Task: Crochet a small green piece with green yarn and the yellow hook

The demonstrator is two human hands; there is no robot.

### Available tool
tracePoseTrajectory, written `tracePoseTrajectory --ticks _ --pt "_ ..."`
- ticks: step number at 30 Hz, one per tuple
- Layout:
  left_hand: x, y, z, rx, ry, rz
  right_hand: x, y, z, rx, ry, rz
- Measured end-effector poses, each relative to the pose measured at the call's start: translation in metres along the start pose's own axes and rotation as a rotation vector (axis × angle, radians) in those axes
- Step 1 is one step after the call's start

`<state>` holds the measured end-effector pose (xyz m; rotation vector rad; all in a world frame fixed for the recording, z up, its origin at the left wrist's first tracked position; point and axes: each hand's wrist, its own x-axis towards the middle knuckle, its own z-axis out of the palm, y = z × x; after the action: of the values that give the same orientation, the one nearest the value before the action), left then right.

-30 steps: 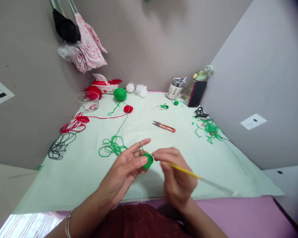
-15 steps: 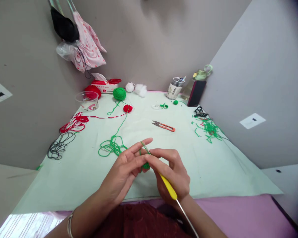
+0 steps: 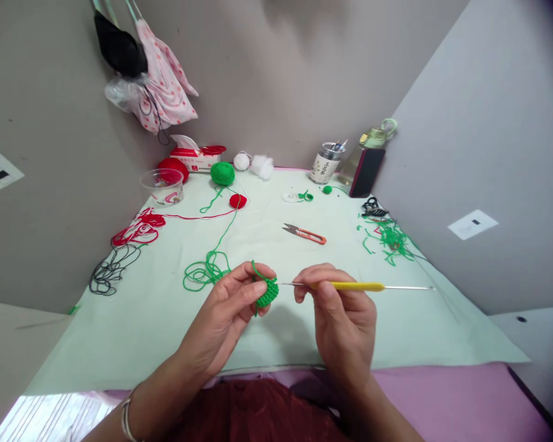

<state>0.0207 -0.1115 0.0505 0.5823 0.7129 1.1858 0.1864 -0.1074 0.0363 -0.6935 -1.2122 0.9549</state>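
Note:
My left hand pinches a small green crocheted piece between thumb and fingers, with a green strand looped over it. My right hand is closed around the yellow handle of a crochet hook, held nearly level. The hook's thin metal tip reaches the right edge of the crocheted piece; whether it is inside a stitch is too small to tell. Loose green yarn lies just beyond my left hand and runs back toward a green yarn ball.
Orange-handled snips lie beyond my hands. Red yarn, black cord and a clear tub are at left. Green scraps, a phone and a pen tin stand or lie at right.
My right hand has moved right, away from my left fingers, and the hook has swung from slanting down to nearly level. The left fingers have folded in, and more of the green piece shows.

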Motion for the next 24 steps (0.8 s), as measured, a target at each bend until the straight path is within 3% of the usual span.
tracePoseTrajectory --ticks 11,19,24 --pt "-0.0024 0.0005 -0.0011 0.024 -0.002 -0.006 0.0001 0.0 -0.001 -0.022 0.0 -0.019" --pt "-0.0017 -0.0002 -0.0026 0.061 -0.01 -0.016 -0.0022 -0.0013 -0.0005 -0.162 0.005 -0.141" --pt "-0.0022 0.0001 0.0002 0.091 -0.029 -0.005 -0.0061 -0.0022 0.001 -0.253 -0.058 -0.182"
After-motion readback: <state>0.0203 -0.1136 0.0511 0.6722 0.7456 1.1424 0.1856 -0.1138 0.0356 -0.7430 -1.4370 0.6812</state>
